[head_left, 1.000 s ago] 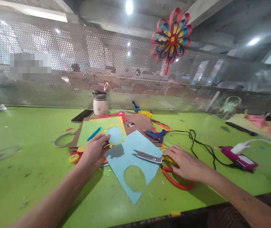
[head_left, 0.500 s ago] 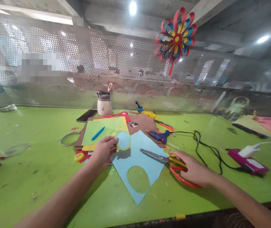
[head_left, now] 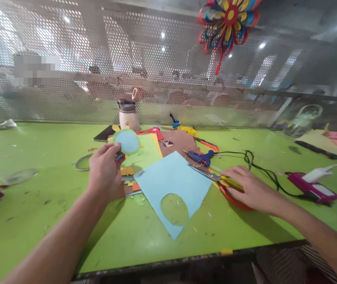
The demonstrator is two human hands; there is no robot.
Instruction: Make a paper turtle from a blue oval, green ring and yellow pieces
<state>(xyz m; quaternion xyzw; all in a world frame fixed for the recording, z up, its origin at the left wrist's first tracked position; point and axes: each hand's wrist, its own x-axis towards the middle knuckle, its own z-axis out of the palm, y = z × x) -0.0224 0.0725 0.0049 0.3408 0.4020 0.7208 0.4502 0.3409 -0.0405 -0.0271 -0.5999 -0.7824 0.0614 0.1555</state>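
My left hand (head_left: 105,167) pinches the edge of a light-blue paper disc (head_left: 127,142) with a pale green rim, raised above the stacked papers. My right hand (head_left: 246,187) is at the yellow and red handles of a pair of scissors (head_left: 205,172), its fingers loosely around them. The scissors' blades rest over the right side of a light-blue paper sheet (head_left: 172,177), pointing left. This sheet has a round hole near its front corner. Behind the scissors lies a blue glue gun (head_left: 200,157). A blue pen is mostly hidden by my left hand.
Green and brown papers (head_left: 180,144) are stacked behind the blue sheet. A white bottle (head_left: 128,115) stands at the back. An orange cutter (head_left: 208,144) lies behind the glue gun. At right, a black cord runs to a magenta power strip (head_left: 313,187). A paper flower (head_left: 230,23) hangs above.
My left hand has lifted the blue disc up and to the left, away from the blue sheet. The scissors have shifted right across the sheet with my right hand. The view has tilted downward.
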